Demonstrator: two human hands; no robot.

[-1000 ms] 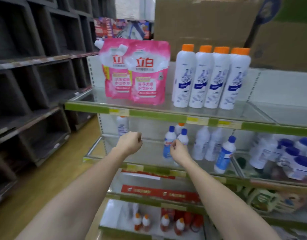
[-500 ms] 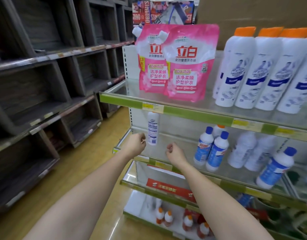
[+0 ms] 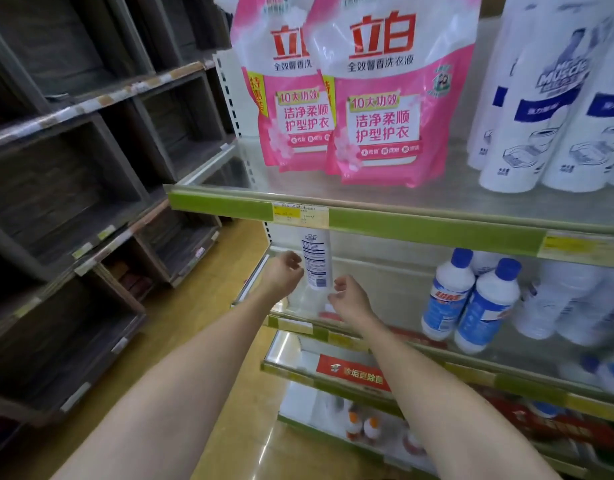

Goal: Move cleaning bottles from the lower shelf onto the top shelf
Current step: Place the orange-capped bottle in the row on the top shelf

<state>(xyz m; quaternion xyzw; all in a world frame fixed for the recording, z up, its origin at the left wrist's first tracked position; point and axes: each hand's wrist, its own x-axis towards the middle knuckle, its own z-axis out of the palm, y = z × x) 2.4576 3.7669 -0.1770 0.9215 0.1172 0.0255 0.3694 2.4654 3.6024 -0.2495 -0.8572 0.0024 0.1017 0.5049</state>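
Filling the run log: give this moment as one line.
step: reach | left hand: open, beside white bottle | right hand: open, empty | bottle: on lower shelf

Two bare forearms are showing in the head view, running up from the bottom edge of the frame and narrowing toward the wrists. No sleeve is covering either of them as far down as the frame is reaching, so both arms are appearing uncovered from near the elbow. The left hand (image 3: 284, 271) is wearing nothing: no glove, ring, watch or band is showing on it or its wrist. The right hand (image 3: 350, 299) is likewise going bare, with its fingers (image 3: 340, 282) and wrist carrying no jewellery or covering
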